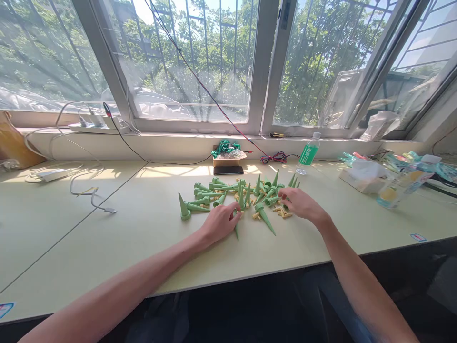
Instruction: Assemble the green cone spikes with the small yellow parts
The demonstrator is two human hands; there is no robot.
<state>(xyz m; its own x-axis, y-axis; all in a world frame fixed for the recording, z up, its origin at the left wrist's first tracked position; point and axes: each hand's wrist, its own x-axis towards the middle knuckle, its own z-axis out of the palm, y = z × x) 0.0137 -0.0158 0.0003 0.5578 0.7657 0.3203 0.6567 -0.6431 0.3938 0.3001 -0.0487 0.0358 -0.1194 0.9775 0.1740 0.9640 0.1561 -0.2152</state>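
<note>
Green plastic cone-shaped spikes [264, 219] lie in a loose pile on the pale table, several standing on their wide collars with the tips up. Small beige plastic pieces [283, 213] are scattered among them. My left hand [220, 222], at the near side of the pile, has thumb and fingers closed around a green spike [237, 232], whose tip sticks out toward me. On the pile's right side, my right hand [302, 202] has its fingers curled together. Whatever they pinch is hidden among the spikes. One spike [184, 207] stands upright at the pile's left end.
Behind the pile sit a small box of green material [227, 155] and a dark phone-like slab [228, 170]. A green-labelled bottle [308, 155], a tissue box [364, 176] and another bottle [407, 183] stand to the right. White cables [93, 195] lie left.
</note>
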